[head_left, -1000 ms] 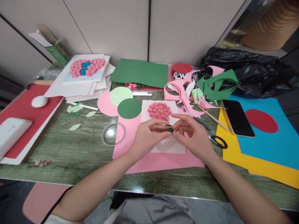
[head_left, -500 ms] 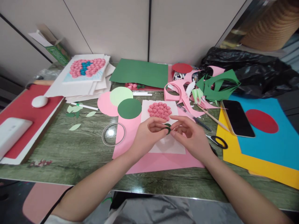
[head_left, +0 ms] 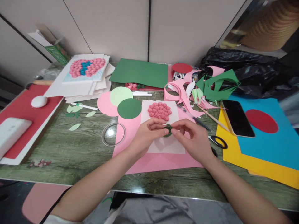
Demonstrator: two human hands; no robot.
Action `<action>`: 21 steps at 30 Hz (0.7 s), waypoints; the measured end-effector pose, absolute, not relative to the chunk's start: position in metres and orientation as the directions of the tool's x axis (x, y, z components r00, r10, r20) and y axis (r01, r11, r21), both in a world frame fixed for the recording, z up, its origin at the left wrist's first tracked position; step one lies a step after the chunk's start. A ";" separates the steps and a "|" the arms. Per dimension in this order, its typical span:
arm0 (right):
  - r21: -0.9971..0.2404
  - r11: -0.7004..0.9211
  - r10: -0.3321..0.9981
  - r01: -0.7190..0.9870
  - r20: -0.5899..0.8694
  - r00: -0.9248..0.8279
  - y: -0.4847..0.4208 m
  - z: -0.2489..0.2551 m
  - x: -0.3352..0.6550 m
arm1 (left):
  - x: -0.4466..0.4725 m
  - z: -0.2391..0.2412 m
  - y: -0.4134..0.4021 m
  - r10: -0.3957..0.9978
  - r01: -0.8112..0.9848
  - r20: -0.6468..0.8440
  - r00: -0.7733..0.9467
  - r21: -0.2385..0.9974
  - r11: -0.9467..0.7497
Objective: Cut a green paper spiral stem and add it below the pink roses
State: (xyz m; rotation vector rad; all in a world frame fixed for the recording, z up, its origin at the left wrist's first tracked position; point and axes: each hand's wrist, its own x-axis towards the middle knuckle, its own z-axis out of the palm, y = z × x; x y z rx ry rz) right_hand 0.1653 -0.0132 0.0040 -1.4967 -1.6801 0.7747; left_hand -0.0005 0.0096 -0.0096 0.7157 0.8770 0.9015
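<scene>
Between my fingertips is a small rolled coil of dark green paper (head_left: 167, 131), held above a white card. My left hand (head_left: 147, 133) pinches its left side, and my right hand (head_left: 192, 137) pinches the right side. Just beyond my fingers, a cluster of pink paper roses (head_left: 160, 111) sits on the white card (head_left: 169, 148). Under the card lies a pink sheet (head_left: 144, 163). Left of my left hand are a roll of clear tape (head_left: 102, 137) and overlapping paper circles, with a dark green circle (head_left: 129, 108) on top.
Scissors (head_left: 220, 142), a pen (head_left: 202, 123) and a phone (head_left: 238, 118) lie on the right, beside blue paper (head_left: 261, 149) and yellow paper (head_left: 230, 149). Pink and green paper scraps (head_left: 219, 85) are heaped behind. Cut paper leaves (head_left: 74, 127) and a red board (head_left: 23, 96) are on the left.
The green paper between my fingers has turned, so its round coiled end now shows more. My right hand has shifted slightly, while the things on the table stay put.
</scene>
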 end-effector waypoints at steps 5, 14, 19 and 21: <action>-0.795 0.173 0.982 0.581 0.187 -0.037 -0.015 0.005 0.164 | 0.000 -0.011 0.009 0.893 -0.361 -0.306 0.330 0.834 0.418; -0.751 0.246 0.959 0.612 0.282 -0.039 -0.017 0.004 0.163 | 0.001 -0.010 0.007 0.922 -0.291 -0.249 0.297 0.896 0.335; -0.747 0.244 0.960 0.619 0.276 -0.044 -0.017 0.004 0.163 | 0.001 -0.007 0.007 0.928 -0.254 -0.241 0.283 0.914 0.315; -0.754 0.242 0.961 0.611 0.274 -0.042 -0.017 0.004 0.163 | 0.001 -0.007 0.007 0.926 -0.248 -0.244 0.288 0.915 0.318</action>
